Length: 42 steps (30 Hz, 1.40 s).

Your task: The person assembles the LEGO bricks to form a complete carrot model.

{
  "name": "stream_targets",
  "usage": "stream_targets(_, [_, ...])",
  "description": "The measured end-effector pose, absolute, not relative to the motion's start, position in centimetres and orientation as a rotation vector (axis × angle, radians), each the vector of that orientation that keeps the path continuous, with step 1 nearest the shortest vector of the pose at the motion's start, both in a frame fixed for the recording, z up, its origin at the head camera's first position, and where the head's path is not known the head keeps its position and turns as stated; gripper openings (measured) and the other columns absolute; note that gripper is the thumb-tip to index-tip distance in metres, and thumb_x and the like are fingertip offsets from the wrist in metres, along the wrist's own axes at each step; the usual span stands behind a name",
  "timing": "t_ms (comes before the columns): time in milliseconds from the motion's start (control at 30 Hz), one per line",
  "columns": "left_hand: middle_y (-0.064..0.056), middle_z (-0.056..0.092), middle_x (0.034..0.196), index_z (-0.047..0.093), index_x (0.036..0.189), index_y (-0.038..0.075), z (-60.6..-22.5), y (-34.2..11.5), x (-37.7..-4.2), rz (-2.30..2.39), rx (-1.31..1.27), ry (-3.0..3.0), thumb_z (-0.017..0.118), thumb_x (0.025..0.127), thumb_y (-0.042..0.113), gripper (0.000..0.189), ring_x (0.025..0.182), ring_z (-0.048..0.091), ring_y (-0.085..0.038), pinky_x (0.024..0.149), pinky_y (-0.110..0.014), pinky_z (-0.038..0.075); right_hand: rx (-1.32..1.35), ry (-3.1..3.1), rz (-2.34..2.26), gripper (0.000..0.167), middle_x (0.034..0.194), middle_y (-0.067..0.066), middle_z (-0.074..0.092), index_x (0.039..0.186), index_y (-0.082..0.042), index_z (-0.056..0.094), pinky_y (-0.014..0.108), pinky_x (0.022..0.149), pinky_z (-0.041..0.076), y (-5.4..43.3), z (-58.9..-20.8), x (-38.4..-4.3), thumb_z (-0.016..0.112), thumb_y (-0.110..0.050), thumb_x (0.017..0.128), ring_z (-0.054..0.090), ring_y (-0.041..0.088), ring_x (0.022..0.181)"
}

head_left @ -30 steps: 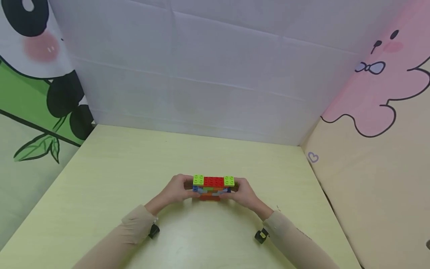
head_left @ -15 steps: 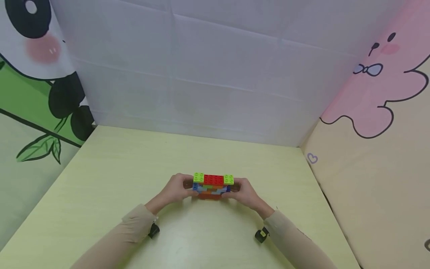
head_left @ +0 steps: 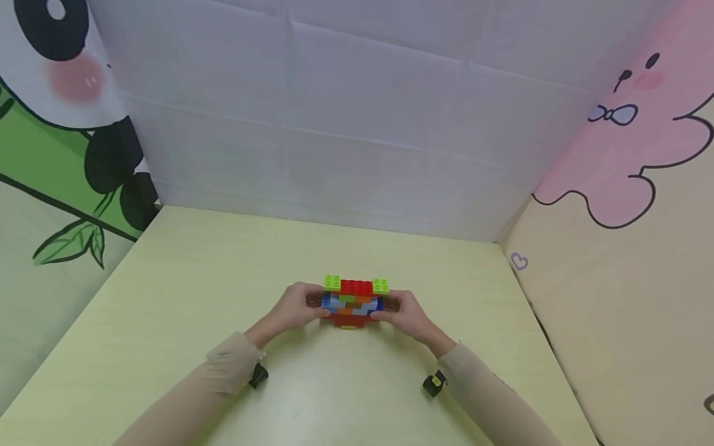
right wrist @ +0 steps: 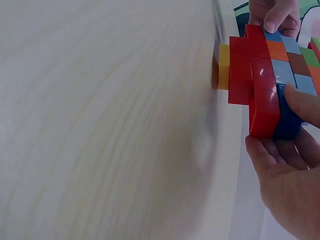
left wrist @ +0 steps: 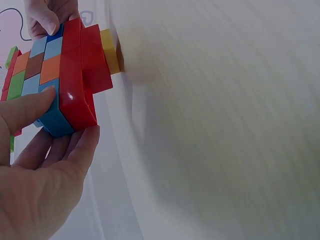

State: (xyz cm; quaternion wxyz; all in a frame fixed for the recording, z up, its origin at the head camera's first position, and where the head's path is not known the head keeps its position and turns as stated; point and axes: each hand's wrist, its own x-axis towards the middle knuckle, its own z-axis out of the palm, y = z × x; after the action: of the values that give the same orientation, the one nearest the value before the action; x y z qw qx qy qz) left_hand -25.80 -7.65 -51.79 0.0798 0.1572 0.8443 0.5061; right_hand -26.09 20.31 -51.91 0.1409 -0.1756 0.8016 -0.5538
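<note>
A built model of toy building bricks (head_left: 352,306) stands between the two hands near the middle of the table. Its top row is red with lime-green ends. Below are blue, light blue, orange, brown and green bricks, then red ones, narrowing to a yellow brick (left wrist: 111,51) at the bottom. My left hand (head_left: 295,308) grips its left end, thumb on the front face and fingers round the end and behind. In the same way my right hand (head_left: 411,314) grips the right end, thumb on a dark blue brick (right wrist: 286,114). Whether the yellow brick touches the table cannot be told.
The pale wood-patterned table (head_left: 223,260) extends around the hands. A white cloth wall (head_left: 362,124) rises behind it, with cartoon-printed panels at left and right. Small black devices (head_left: 433,384) hang at both wrists.
The brick model's top has moved away from me and its front face shows more, so it has tilted. Both hands have shifted slightly farther up the view, keeping their grip.
</note>
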Motion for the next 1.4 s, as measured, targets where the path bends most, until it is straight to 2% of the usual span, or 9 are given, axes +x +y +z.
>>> stream_targets(333, [-0.01, 0.063, 0.115, 0.06, 0.126, 0.001, -51.4, -7.6, -27.2, 1.517, 0.23, 2.512, 0.072, 0.084, 0.006, 0.044, 0.104, 0.059, -0.026, 0.083, -0.036, 0.051, -0.4, 2.407, -1.551, 0.049, 0.125, 0.012, 0.059, 0.135, 0.0, 0.052, 0.034, 0.087, 0.048, 19.1, -51.5, -27.1, 0.068, -0.009, 0.089, 0.059, 0.024, 0.108])
stream_targets(500, [-0.01, 0.064, 0.116, 0.062, 0.126, 0.004, -51.2, -7.3, -28.0, 1.473, 0.211, 2.578, 0.072, 0.085, 0.011, 0.042, 0.103, 0.059, -0.026, 0.083, -0.037, 0.05, -0.329, 2.488, -1.523, 0.048, 0.127, 0.013, 0.058, 0.135, -0.003, 0.053, 0.033, 0.086, 0.049, 18.8, -51.5, -27.4, 0.067, -0.01, 0.089, 0.059, 0.025, 0.11])
stream_targets(667, [-0.01, 0.061, 0.121, 0.064, 0.125, 0.008, -51.2, -6.9, -28.8, 1.403, 0.14, 2.639, 0.072, 0.086, 0.015, 0.041, 0.109, 0.055, -0.026, 0.088, -0.039, 0.048, -0.317, 2.604, -1.463, 0.046, 0.127, 0.011, 0.059, 0.134, -0.006, 0.055, 0.032, 0.086, 0.048, 18.4, -51.8, -28.2, 0.066, -0.01, 0.09, 0.058, 0.024, 0.112])
stream_targets(967, [-0.012, 0.059, 0.124, 0.065, 0.123, 0.007, -51.7, -6.4, -29.7, 1.372, 0.034, 2.635, 0.07, 0.087, 0.015, 0.037, 0.115, 0.05, -0.027, 0.089, -0.039, 0.047, -0.186, 2.686, -1.369, 0.042, 0.126, 0.011, 0.059, 0.132, -0.007, 0.058, 0.035, 0.089, 0.047, 17.6, -52.1, -28.9, 0.065, -0.016, 0.092, 0.055, 0.025, 0.114])
stream_targets(1100, [-0.012, 0.06, 0.124, 0.066, 0.121, 0.008, -51.8, -6.5, -29.9, 1.38, 0.01, 2.624, 0.07, 0.087, 0.016, 0.036, 0.114, 0.051, -0.027, 0.089, -0.04, 0.047, -0.115, 2.714, -1.309, 0.04, 0.125, 0.009, 0.061, 0.129, -0.008, 0.06, 0.032, 0.084, 0.05, 17.3, -52.0, -29.0, 0.067, -0.019, 0.091, 0.056, 0.023, 0.11])
stream_targets(1400, [-0.014, 0.059, 0.125, 0.068, 0.119, 0.008, -52.4, -6.8, -29.8, 1.385, -0.036, 2.592, 0.069, 0.088, 0.018, 0.033, 0.109, 0.049, -0.027, 0.084, -0.038, 0.048, -0.021, 2.728, -1.254, 0.038, 0.116, 0.01, 0.064, 0.123, -0.007, 0.065, 0.027, 0.061, 0.05, 16.9, -52.1, -28.8, 0.069, -0.024, 0.089, 0.06, 0.019, 0.085])
